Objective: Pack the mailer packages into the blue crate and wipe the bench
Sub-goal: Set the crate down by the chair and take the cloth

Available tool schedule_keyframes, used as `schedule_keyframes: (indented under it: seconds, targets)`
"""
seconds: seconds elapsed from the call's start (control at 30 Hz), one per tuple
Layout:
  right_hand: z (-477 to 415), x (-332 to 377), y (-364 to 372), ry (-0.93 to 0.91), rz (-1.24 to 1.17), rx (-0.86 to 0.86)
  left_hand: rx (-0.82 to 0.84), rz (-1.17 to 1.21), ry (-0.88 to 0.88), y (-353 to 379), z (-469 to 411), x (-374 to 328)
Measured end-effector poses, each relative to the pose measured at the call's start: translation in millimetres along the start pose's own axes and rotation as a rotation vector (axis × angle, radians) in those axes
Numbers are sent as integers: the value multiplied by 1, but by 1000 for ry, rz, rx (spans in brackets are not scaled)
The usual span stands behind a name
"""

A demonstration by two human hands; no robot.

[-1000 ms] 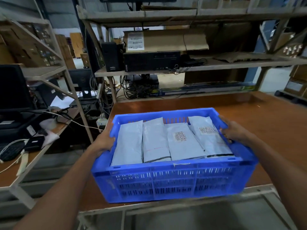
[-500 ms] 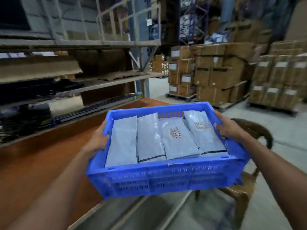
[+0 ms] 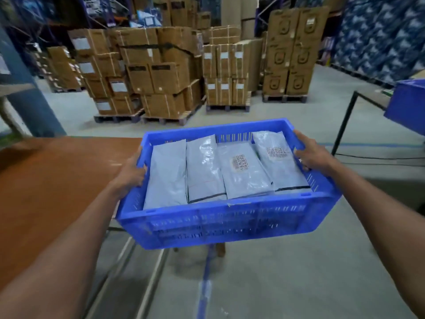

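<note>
WAREHOUSE FLOOR: At left, the brown bench (image 3: 57, 180) ends in a corner just beside our left hand (image 3: 131, 174), whose fingers curl over the rim at one short end of the crate (image 3: 230, 222). The crate hangs in the air between our two hands, off the bench and above the grey floor (image 3: 276, 284), with its long axis running straight across our body. Four grey mailers (image 3: 207, 171) lie side by side inside it, lengths pointing away from us, and two show printed labels. Our right hand (image 3: 315, 155) grips the opposite short end, thumb over the rim. Further right and well apart, a second crate (image 3: 407, 104) sits on a dark-framed table (image 3: 345, 120). We judge the packing done. The load now needs somewhere to rest, and the bench, nearer our left hand, has yet to be wiped.
</note>
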State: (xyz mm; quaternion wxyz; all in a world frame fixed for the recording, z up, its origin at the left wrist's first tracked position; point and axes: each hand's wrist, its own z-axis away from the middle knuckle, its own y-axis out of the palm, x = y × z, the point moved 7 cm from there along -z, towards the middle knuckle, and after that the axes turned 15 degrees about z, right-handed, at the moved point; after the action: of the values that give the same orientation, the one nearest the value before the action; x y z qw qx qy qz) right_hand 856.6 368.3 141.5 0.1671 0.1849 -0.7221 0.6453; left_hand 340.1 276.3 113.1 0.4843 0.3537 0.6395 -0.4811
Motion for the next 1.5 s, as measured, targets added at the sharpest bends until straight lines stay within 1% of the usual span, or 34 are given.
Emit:
schedule_keyframes:
  seconds: [0.07, 0.13, 0.33, 0.4, 0.53, 0.63, 0.77, 0.83, 0.97, 1.1, 1.23, 1.3, 1.37, 1.5]
  targets:
    - [-12, -39, -3, 83, -7, -12, 74, 28, 18, 44, -31, 1]
    - [-27, -72, -2, 140, -5, -24, 97, 34, 5, 81, -65, 11]
    - [-92, -139, 14, 207, 63, -56, 119, -36, -31, 183, -169, 55]
    - [-120, -160, 24, 228, 96, -75, 158, -61, -63, 219, -200, 72]
    - [-175, -210, 53, 315, 175, -15, 211, -129, -116, 278, -257, 112]
    - [-203, -243, 80, 344, 203, 12, 218, -183, -126, 320, -289, 132]
    - [-237, -291, 115, 401, 173, 8, 196, -267, -110, 379, -316, 158]
    - [-254, -319, 140, 412, 139, 26, 188, -280, -127, 409, -328, 185]
    - [-287, -397, 211, 436, 127, 86, 167, -311, -187, 465, -349, 266]
    - [-312, -481, 311, 443, 80, 144, 144, -347, -280, 520, -360, 377]
    - [-324, -553, 414, 460, 51, 161, 124, -394, -246, 571, -367, 474]
    - [-326, -583, 463, 453, 42, 160, 116, -424, -227, 593, -367, 518]
    - [-328, -609, 511, 440, 41, 161, 116, -393, -220, 610, -366, 566]
    - [-329, -646, 600, 420, 35, 174, 106, -404, -328, 622, -375, 664]
